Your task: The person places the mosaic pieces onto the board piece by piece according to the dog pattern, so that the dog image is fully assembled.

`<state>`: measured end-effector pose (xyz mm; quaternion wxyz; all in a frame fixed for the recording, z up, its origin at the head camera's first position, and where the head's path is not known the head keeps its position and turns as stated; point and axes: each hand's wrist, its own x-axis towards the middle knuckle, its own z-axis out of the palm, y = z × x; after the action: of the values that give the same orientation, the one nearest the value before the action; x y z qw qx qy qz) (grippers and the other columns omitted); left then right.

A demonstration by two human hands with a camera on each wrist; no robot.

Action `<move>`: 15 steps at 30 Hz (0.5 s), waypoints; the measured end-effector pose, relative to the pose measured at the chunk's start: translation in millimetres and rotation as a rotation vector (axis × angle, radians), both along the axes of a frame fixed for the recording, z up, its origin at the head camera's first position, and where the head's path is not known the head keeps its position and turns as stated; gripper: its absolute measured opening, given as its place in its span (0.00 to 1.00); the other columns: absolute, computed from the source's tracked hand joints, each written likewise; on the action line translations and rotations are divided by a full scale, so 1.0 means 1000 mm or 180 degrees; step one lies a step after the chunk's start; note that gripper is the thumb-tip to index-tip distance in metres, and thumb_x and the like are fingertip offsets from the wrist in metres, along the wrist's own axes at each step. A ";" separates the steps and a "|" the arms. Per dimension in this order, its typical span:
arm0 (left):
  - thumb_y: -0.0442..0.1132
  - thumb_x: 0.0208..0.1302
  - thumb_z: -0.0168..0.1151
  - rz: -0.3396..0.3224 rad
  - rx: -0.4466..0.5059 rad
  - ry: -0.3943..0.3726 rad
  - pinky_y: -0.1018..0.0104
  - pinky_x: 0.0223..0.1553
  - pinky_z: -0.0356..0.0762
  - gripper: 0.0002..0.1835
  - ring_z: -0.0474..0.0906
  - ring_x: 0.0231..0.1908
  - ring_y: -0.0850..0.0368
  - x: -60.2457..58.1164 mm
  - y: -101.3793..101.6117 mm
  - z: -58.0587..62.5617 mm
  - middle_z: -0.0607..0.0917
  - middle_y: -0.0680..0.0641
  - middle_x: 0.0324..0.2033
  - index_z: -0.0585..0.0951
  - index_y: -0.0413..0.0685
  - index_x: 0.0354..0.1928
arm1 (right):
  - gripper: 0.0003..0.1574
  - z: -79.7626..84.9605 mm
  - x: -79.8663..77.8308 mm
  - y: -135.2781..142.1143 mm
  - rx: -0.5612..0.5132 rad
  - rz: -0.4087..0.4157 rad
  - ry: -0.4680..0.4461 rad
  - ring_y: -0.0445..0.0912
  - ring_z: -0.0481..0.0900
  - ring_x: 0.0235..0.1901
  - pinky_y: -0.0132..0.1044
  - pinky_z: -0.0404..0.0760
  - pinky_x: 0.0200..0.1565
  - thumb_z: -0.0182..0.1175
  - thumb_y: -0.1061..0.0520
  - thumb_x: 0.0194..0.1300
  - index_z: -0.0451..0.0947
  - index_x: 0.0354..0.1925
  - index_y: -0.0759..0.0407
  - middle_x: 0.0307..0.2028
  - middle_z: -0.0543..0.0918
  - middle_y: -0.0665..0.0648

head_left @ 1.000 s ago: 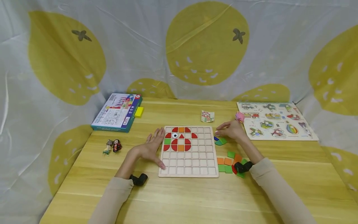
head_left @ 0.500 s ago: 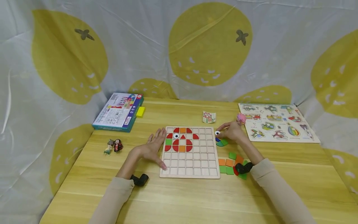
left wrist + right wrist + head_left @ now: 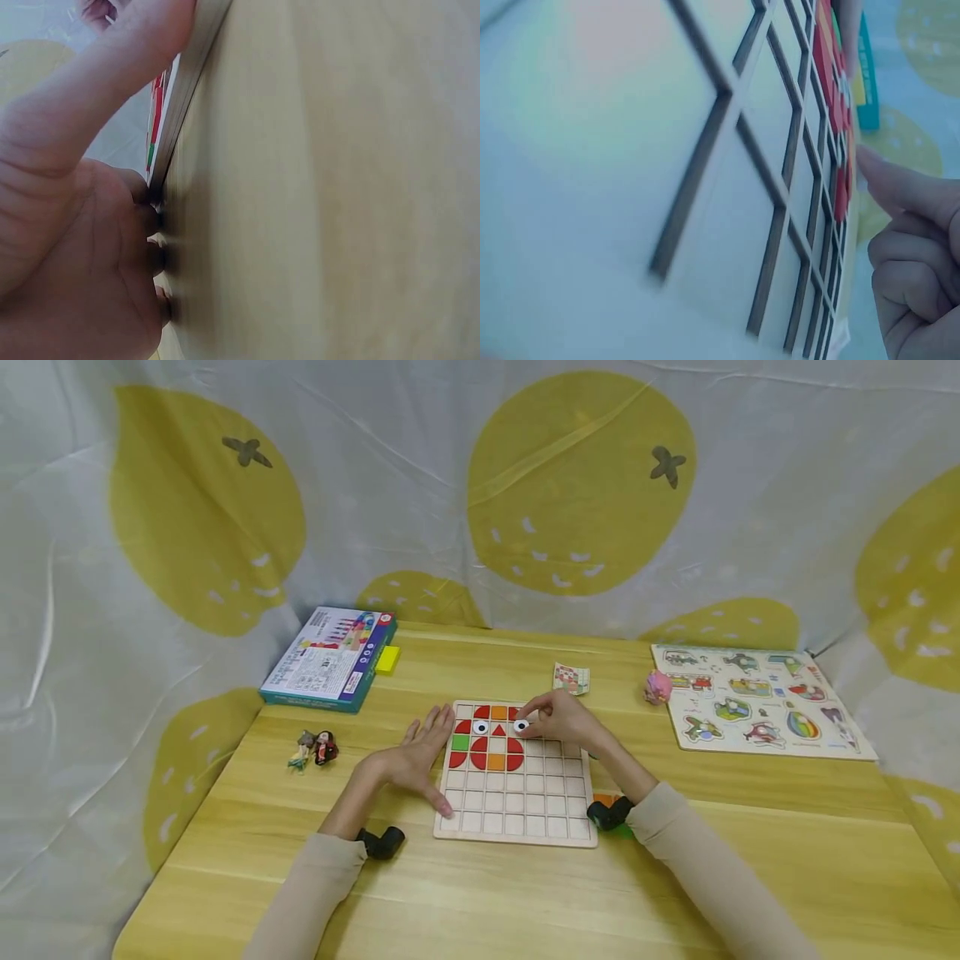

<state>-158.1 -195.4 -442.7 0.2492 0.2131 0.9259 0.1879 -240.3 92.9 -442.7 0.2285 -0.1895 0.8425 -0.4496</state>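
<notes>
White with a black pupil, a round eye tile (image 3: 521,727) is pinched between the thumb and index finger of the right hand (image 3: 561,720), over the upper part of a pale wooden grid board (image 3: 536,804); whether it is seated in a cell I cannot tell. A red triangle tile (image 3: 499,732) separates it from a matching eye tile (image 3: 481,727). The left hand (image 3: 408,771) has its fingers spread straight against the board's left edge. Beyond the board lies a small printed pattern card (image 3: 572,678). On the wooden tabletop (image 3: 465,893), a white-and-teal cardboard box (image 3: 326,656) carries a red corner logo and dense print, too small to read, with a yellow block (image 3: 387,659) beside it. Far right, a pink ball-like object (image 3: 657,687) sits against a white picture puzzle board (image 3: 765,702), its captions illegible.
</notes>
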 end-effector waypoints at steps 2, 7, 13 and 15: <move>0.68 0.32 0.76 0.0001 -0.0017 -0.0004 0.40 0.74 0.24 0.82 0.20 0.75 0.40 0.000 0.001 0.000 0.24 0.38 0.74 0.28 0.40 0.74 | 0.13 -0.002 0.000 -0.005 0.0046 0.0000 0.0033 0.42 0.49 0.15 0.31 0.54 0.23 0.70 0.59 0.56 0.86 0.42 0.55 0.10 0.57 0.48; 0.68 0.31 0.76 -0.0007 -0.0068 -0.0009 0.41 0.74 0.24 0.82 0.19 0.75 0.42 0.000 0.003 0.002 0.24 0.39 0.74 0.28 0.41 0.74 | 0.14 -0.003 -0.002 -0.008 0.0103 -0.0091 0.0003 0.43 0.53 0.16 0.32 0.55 0.22 0.73 0.58 0.51 0.88 0.39 0.53 0.12 0.63 0.50; 0.68 0.31 0.77 0.0003 -0.0057 -0.0024 0.40 0.74 0.24 0.82 0.19 0.75 0.41 0.000 0.002 0.001 0.24 0.38 0.74 0.28 0.40 0.74 | 0.10 -0.005 -0.004 -0.012 0.0028 -0.0030 -0.0115 0.42 0.52 0.15 0.31 0.54 0.21 0.70 0.61 0.55 0.88 0.38 0.56 0.21 0.74 0.53; 0.68 0.31 0.77 0.0010 -0.0051 -0.0031 0.40 0.74 0.24 0.83 0.19 0.75 0.41 0.000 0.002 0.001 0.24 0.38 0.74 0.28 0.40 0.74 | 0.11 -0.004 -0.005 -0.011 0.0028 0.0010 -0.0092 0.42 0.53 0.15 0.31 0.54 0.21 0.71 0.61 0.54 0.88 0.39 0.55 0.18 0.73 0.53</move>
<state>-158.5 -193.6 -442.0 0.2551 0.2087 0.9264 0.1819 -245.3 82.2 -447.0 0.2422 -0.1833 0.8407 -0.4483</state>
